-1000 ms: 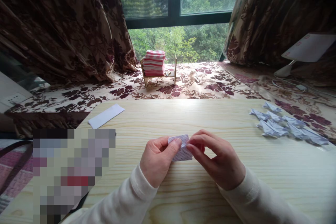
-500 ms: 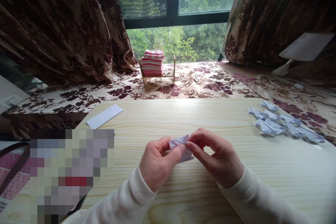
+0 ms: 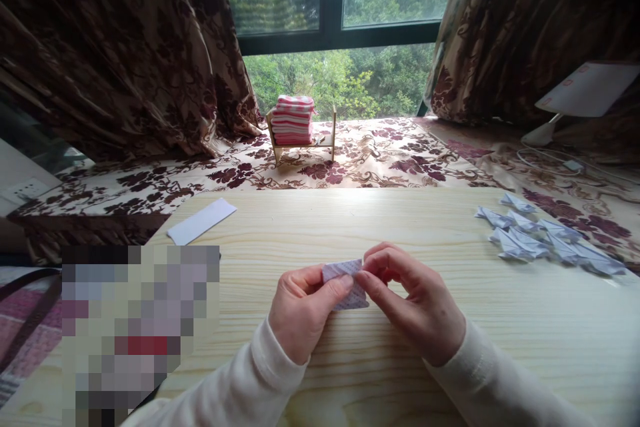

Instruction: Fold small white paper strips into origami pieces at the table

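Observation:
A small piece of patterned lilac paper, partly folded, is held just above the pale wooden table near its front middle. My left hand pinches its left side between thumb and fingers. My right hand pinches its right edge, fingers curled over the top. Both wrists wear cream sleeves. Part of the paper is hidden behind my fingers.
Several folded paper pieces lie in a heap at the table's right edge. A white paper strip lies at the back left. A blurred-out patch covers the front left. Behind are a floral cloth, a small wooden rack with striped cloths, and a lamp.
The paper has been folded smaller between my fingers, its top edge turned over. Both hands stay in nearly the same place.

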Available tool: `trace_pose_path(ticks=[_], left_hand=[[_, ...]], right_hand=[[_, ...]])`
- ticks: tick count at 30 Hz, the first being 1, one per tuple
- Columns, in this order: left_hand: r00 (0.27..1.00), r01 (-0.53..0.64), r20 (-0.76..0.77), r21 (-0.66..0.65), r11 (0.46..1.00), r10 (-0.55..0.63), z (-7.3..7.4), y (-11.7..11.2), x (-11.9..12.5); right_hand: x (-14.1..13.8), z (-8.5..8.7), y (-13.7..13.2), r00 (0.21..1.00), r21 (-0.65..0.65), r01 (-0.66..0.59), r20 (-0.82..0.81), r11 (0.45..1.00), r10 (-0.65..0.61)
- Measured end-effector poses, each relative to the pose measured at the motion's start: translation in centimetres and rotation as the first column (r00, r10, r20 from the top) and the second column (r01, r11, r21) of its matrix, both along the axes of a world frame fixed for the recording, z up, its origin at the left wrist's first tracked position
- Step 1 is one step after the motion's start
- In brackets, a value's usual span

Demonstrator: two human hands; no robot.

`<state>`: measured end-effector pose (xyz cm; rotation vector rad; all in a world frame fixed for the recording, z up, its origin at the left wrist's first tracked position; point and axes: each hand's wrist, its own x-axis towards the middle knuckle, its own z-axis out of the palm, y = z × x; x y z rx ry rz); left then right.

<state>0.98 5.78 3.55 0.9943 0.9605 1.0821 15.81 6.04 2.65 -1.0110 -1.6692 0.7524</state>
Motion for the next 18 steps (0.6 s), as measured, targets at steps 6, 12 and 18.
trace_pose_path(ticks=[6, 12, 18], left_hand=[[0.975, -0.017, -0.221, 0.088, 0.996, 0.037, -0.02, 0.04, -0.12], [0.985, -0.037, -0.167, 0.011, 0.999, 0.038, -0.09, 0.28, 0.01], [0.969, -0.006, -0.247, 0.031, 0.999, 0.014, -0.05, 0.52, -0.21]], right_hand=[[0.24, 0.09, 0.29, 1.0, -0.221, -0.016, -0.017, 0.975, 0.013], [0.4, 0.52, 0.1, 0.998, -0.234, -0.058, 0.002, 0.97, 0.06], [0.81, 0.89, 0.27, 0.995, -0.258, -0.058, 0.068, 0.964, 0.078]])
